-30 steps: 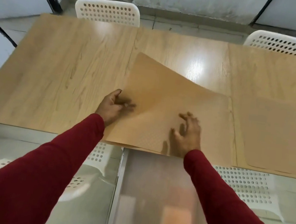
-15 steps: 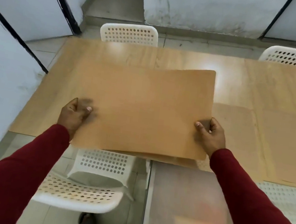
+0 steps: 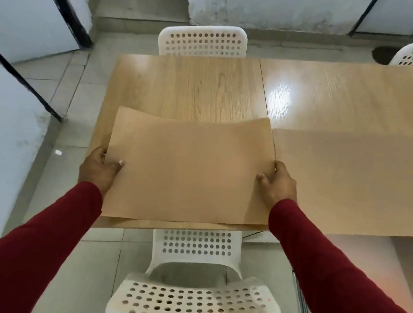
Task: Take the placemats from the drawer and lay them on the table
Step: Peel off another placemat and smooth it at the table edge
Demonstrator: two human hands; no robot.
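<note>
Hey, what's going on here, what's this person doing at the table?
A person in red sleeves is laying out placemats. Both hands grip one tan placemat by its short edges, the left hand on one side and the right hand on the other, over the near left end of the wooden table. Its far edge bows upward, so it is not flat yet. Another placemat already lies flat just to the right. White perforated chairs stand around.

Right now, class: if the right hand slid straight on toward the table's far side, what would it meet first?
Probably nothing: beyond the right hand, bare table runs to the far edge; depth is uncertain.
</note>
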